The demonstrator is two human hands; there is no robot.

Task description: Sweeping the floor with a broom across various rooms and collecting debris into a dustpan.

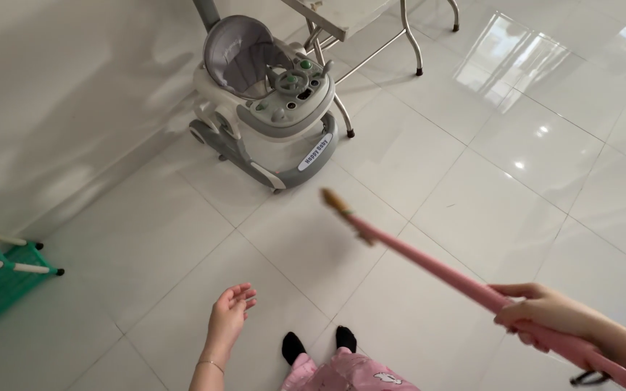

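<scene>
Right hand (541, 313) clamped on pink pole (429, 264), tip blurred; left hand (230, 310) open, empty.

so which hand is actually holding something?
The right hand, closed around the pink stick. The left hand is open and empty, fingers spread above the floor tiles.

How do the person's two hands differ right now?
The right hand is closed around a pink stick, while the left hand holds nothing. The right hand's grip is tight, fingers curled over the stick; the left hand is open, palm up, fingers loosely spread. The right hand reaches out to the side; the left hand hangs near the feet. Both are bare, above the white tiled floor.
</scene>
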